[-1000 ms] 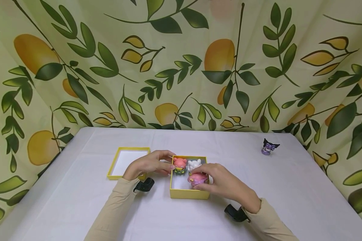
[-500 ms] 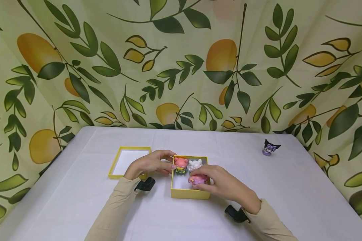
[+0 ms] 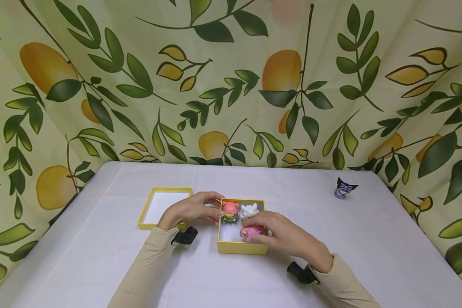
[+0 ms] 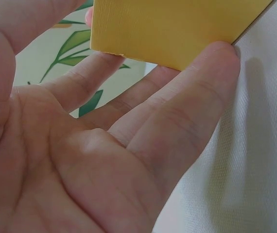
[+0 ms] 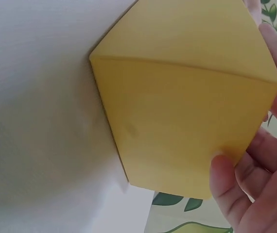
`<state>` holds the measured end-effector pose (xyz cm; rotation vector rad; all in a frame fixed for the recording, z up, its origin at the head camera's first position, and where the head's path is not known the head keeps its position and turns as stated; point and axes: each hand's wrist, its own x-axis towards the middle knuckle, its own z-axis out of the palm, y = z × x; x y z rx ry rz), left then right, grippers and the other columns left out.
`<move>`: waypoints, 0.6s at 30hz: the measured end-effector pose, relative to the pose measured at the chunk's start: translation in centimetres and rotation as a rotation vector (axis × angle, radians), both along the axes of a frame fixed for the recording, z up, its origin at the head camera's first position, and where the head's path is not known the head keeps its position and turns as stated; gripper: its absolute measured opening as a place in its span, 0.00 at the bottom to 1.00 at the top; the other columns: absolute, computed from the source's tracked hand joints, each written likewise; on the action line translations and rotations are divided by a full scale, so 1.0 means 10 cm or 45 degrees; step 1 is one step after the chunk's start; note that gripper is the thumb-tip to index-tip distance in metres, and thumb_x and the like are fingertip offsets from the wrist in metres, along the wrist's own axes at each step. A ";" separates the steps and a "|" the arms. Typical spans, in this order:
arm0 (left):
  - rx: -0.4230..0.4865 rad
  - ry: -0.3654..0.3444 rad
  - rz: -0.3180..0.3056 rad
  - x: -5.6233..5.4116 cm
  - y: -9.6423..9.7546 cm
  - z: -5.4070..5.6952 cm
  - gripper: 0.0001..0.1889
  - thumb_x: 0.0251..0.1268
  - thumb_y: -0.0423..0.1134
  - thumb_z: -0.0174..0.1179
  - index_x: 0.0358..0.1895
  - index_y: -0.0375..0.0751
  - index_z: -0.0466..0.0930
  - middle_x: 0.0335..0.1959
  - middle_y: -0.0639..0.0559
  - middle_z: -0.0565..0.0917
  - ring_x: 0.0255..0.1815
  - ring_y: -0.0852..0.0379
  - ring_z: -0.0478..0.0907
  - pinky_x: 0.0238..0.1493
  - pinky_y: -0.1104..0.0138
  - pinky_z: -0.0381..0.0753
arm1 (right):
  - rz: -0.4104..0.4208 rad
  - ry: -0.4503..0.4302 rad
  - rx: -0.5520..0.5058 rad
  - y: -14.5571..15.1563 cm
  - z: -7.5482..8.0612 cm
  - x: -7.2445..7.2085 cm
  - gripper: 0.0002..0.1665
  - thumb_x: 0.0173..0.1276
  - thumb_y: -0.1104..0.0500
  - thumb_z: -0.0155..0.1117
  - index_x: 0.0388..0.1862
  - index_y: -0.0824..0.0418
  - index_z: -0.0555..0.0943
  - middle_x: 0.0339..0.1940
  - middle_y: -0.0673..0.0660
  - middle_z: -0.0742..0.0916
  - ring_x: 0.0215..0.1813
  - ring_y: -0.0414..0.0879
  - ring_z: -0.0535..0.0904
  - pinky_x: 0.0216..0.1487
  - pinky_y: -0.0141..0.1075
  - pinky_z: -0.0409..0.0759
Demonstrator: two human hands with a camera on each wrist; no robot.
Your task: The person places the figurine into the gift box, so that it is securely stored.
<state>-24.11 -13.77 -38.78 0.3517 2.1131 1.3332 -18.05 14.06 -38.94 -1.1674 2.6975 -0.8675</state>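
Observation:
An open yellow box (image 3: 242,247) stands on the table in the head view. At its left side, my left hand (image 3: 194,208) holds it, thumb at the rim and fingers along the outer wall; the left wrist view shows these fingers (image 4: 211,68) against the yellow side. My right hand (image 3: 292,235) reaches over the right wall and pinches a pink figurine (image 3: 251,232) lying in the front right of the box, partly hidden by the fingers. Behind it sits a white figurine (image 3: 248,210). A coral figurine (image 3: 230,208) with a green and yellow base occupies the back left.
The yellow-edged lid (image 3: 145,208) lies inside up to the left, partly behind my left hand. Far right on the white tablecloth (image 3: 331,265) stands a small black and purple figurine (image 3: 342,189). A curtain (image 3: 231,98) printed with leaves and fruit hangs behind the table.
The pink figurine has turned and sunk slightly under my right fingers, with less of its purple part showing. My left hand and the box keep their places.

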 end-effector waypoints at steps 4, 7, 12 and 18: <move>0.006 0.002 0.002 0.00 0.00 0.00 0.29 0.65 0.41 0.66 0.68 0.37 0.69 0.62 0.38 0.75 0.44 0.54 0.84 0.53 0.61 0.87 | 0.003 0.030 0.018 -0.01 -0.01 0.00 0.21 0.72 0.42 0.60 0.54 0.53 0.84 0.52 0.46 0.87 0.54 0.41 0.80 0.58 0.41 0.81; 0.008 0.002 0.001 0.00 0.00 0.01 0.30 0.65 0.41 0.66 0.68 0.36 0.69 0.62 0.37 0.75 0.45 0.54 0.84 0.53 0.61 0.87 | -0.015 0.024 0.022 -0.01 0.00 0.01 0.22 0.71 0.41 0.61 0.54 0.52 0.84 0.51 0.45 0.87 0.54 0.39 0.80 0.57 0.40 0.81; 0.018 0.002 -0.002 0.00 0.00 0.01 0.29 0.66 0.40 0.66 0.67 0.36 0.69 0.62 0.38 0.76 0.45 0.54 0.84 0.53 0.61 0.87 | -0.039 0.020 0.037 0.00 0.01 0.00 0.22 0.70 0.39 0.61 0.54 0.50 0.84 0.50 0.44 0.87 0.52 0.37 0.80 0.55 0.38 0.81; 0.027 -0.002 0.003 0.01 0.00 0.00 0.29 0.65 0.40 0.66 0.67 0.36 0.69 0.61 0.38 0.76 0.45 0.54 0.84 0.53 0.61 0.87 | -0.013 0.056 0.056 -0.01 0.00 0.00 0.20 0.72 0.42 0.61 0.54 0.50 0.84 0.50 0.45 0.87 0.52 0.38 0.80 0.57 0.40 0.81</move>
